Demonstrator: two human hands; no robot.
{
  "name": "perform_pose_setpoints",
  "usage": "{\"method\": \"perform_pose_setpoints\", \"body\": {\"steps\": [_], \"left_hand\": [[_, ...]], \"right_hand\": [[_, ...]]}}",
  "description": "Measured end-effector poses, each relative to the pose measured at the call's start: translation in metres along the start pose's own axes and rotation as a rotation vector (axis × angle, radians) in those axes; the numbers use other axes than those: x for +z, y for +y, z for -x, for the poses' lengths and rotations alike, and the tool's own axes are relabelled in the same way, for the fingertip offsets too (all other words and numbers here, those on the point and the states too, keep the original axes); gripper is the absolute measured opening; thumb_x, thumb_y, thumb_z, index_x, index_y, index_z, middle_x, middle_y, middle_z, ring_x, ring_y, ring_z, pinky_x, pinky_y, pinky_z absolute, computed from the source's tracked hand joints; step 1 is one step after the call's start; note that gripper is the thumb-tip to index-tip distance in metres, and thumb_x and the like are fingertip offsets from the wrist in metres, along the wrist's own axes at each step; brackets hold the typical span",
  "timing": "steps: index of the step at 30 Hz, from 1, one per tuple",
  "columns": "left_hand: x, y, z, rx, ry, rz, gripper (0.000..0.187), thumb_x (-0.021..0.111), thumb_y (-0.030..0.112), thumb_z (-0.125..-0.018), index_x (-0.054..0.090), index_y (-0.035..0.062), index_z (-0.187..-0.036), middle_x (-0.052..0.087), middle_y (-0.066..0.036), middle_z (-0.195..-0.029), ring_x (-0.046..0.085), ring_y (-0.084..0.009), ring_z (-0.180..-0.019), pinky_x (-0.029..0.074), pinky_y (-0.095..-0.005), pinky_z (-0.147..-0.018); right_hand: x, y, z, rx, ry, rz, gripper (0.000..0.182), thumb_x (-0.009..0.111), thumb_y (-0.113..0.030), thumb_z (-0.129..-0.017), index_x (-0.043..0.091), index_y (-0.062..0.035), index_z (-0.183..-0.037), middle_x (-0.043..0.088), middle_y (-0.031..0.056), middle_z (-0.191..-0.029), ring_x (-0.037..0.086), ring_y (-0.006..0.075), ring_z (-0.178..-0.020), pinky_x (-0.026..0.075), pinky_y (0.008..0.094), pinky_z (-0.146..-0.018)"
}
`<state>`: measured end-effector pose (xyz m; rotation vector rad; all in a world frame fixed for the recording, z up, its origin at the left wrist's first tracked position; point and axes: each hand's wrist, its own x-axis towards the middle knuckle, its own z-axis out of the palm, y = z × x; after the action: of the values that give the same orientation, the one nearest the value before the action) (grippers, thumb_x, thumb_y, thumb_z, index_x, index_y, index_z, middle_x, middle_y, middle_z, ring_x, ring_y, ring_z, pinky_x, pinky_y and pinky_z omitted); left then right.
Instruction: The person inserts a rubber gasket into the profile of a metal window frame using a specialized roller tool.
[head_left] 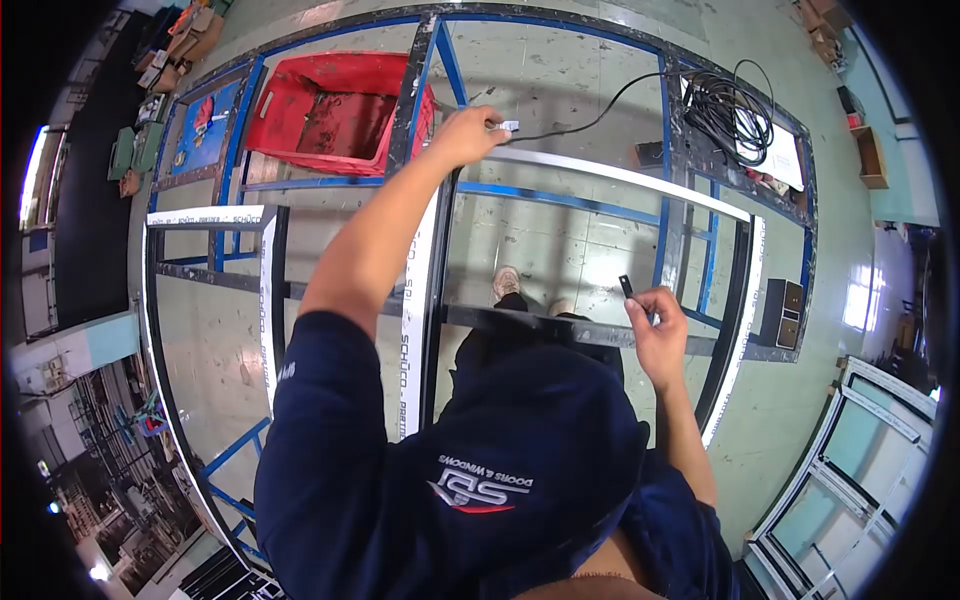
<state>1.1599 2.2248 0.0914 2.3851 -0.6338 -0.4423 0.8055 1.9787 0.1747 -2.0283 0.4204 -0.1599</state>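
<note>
My left hand [468,138] reaches far forward above the corner of a dark window frame [424,300] wrapped in white printed film. Its fingers pinch a small white piece [510,126], right where the end of a black cable [580,128] meets the fingertips. Closer to my body on the right, my right hand [660,325] is closed around a slim black handheld piece [627,287], whose end sticks up past the thumb. I cannot tell what kind of tool this piece is, as the fingers hide most of it.
Beneath the window frame stands a blue and black metal bench frame [560,192]. A red crate [330,110] sits in it at the back left; a coiled black cable [735,115] lies at the back right. More framed panels [850,470] lean at the lower right.
</note>
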Motion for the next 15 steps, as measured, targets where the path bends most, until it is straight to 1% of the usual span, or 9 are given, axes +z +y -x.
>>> {"method": "perform_pose_setpoints", "body": {"steps": [2, 4, 7, 8, 9, 11, 13, 14, 15], "left_hand": [[0.004, -0.011, -0.045, -0.084, -0.108, -0.038, 0.048, 0.071, 0.036, -0.086, 0.066, 0.0051, -0.122, 0.068, -0.02, -0.117, 0.064, -0.0342, -0.11, 0.05, -0.0417, -0.094], [0.006, -0.008, -0.07, -0.043, -0.608, -0.398, 0.054, 0.071, 0.04, -0.086, 0.063, 0.0075, -0.129, 0.066, -0.019, -0.123, 0.062, -0.0311, -0.114, 0.05, -0.043, -0.093], [0.007, -0.017, -0.075, -0.18, -0.645, -0.182, 0.054, 0.076, 0.028, -0.083, 0.062, 0.0119, -0.133, 0.066, -0.015, -0.125, 0.061, -0.0268, -0.117, 0.047, -0.0387, -0.096], [0.006, -0.023, -0.077, -0.346, -0.67, 0.058, 0.056, 0.074, 0.019, -0.083, 0.058, 0.0135, -0.137, 0.066, -0.01, -0.126, 0.058, -0.0226, -0.119, 0.045, -0.0372, -0.097], [0.002, -0.033, -0.079, -0.351, -0.68, 0.049, 0.056, 0.074, 0.019, -0.083, 0.058, 0.0135, -0.137, 0.066, -0.01, -0.126, 0.058, -0.0226, -0.119, 0.045, -0.0372, -0.097], [-0.013, -0.057, -0.078, -0.386, -0.602, 0.439, 0.058, 0.073, 0.014, -0.085, 0.055, 0.0164, -0.14, 0.068, -0.005, -0.124, 0.06, -0.0191, -0.115, 0.048, -0.0354, -0.091], [-0.036, -0.058, -0.064, -0.451, -0.573, 0.476, 0.057, 0.07, 0.009, -0.086, 0.052, 0.0143, -0.14, 0.069, -0.002, -0.122, 0.06, -0.0154, -0.114, 0.046, -0.0337, -0.093], [-0.041, -0.07, -0.06, -0.423, -0.502, 0.489, 0.055, 0.069, 0.01, -0.088, 0.052, 0.011, -0.14, 0.069, -0.005, -0.12, 0.06, -0.0162, -0.113, 0.046, -0.0331, -0.093], [-0.042, -0.082, -0.055, -0.396, -0.432, 0.503, 0.053, 0.069, 0.011, -0.089, 0.052, 0.0077, -0.139, 0.07, -0.008, -0.118, 0.06, -0.0171, -0.113, 0.046, -0.0325, -0.093]], "right_hand": [[0.002, 0.018, -0.002, 0.089, 0.005, -0.039, 0.008, 0.069, 0.0, -0.087, 0.062, 0.0001, -0.083, 0.057, 0.0015, -0.08, 0.052, 0.0097, -0.073, 0.045, 0.0248, -0.071], [0.003, 0.023, -0.004, 0.103, -0.013, -0.02, 0.008, 0.07, -0.001, -0.087, 0.062, -0.0001, -0.084, 0.058, 0.0015, -0.08, 0.053, 0.0097, -0.074, 0.045, 0.0246, -0.071], [0.001, 0.03, -0.012, 0.12, -0.017, -0.031, 0.008, 0.071, -0.003, -0.086, 0.063, -0.0006, -0.084, 0.059, 0.0013, -0.081, 0.053, 0.0098, -0.074, 0.045, 0.0244, -0.071], [-0.002, 0.033, -0.014, 0.136, -0.022, -0.014, 0.008, 0.071, -0.003, -0.086, 0.064, -0.0006, -0.084, 0.059, 0.0008, -0.081, 0.053, 0.009, -0.074, 0.045, 0.0239, -0.071], [-0.005, 0.036, -0.016, 0.151, -0.029, 0.002, 0.008, 0.072, -0.003, -0.086, 0.064, -0.0007, -0.084, 0.059, 0.0003, -0.081, 0.053, 0.0083, -0.074, 0.045, 0.0233, -0.07], [-0.006, 0.052, -0.02, 0.244, -0.04, -0.077, 0.01, 0.071, 0.0, -0.084, 0.066, -0.0017, -0.093, 0.061, 0.0035, -0.078, 0.057, 0.0125, -0.071, 0.047, 0.0262, -0.069], [-0.006, 0.049, -0.032, 0.308, -0.004, -0.241, 0.026, 0.067, 0.002, -0.087, 0.061, -0.003, -0.112, 0.061, 0.0018, -0.078, 0.056, 0.0093, -0.071, 0.047, 0.0246, -0.067], [-0.006, 0.046, -0.04, 0.305, -0.052, -0.292, 0.044, 0.062, 0.006, -0.088, 0.053, -0.0031, -0.13, 0.056, -0.0029, -0.078, 0.051, 0.0056, -0.071, 0.042, 0.0205, -0.066], [-0.006, 0.04, -0.048, 0.309, -0.064, -0.292, 0.044, 0.062, 0.006, -0.088, 0.053, -0.0031, -0.13, 0.056, -0.0029, -0.078, 0.051, 0.0056, -0.071, 0.042, 0.0205, -0.066]]}}
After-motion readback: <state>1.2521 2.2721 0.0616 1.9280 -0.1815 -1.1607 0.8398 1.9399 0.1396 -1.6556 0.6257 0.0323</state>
